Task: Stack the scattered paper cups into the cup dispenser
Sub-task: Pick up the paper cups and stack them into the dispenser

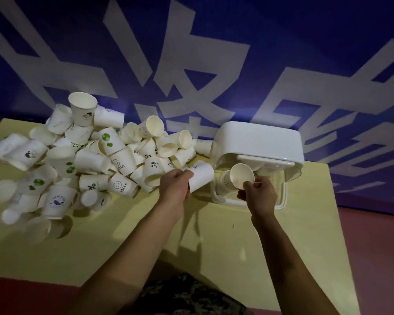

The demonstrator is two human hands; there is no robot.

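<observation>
On yellow table (214,242): left hand (175,187) grips smooth paper cup (201,176); right hand (258,194) another (241,178)

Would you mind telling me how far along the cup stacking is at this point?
Early on. Done: a few cups seem to sit inside the clear-fronted cup dispenser, though their number is unclear. In hand: the left hand grips a cup on its side, and the right hand holds another cup at the dispenser's opening. Left: the large loose pile of cups across the table.
</observation>
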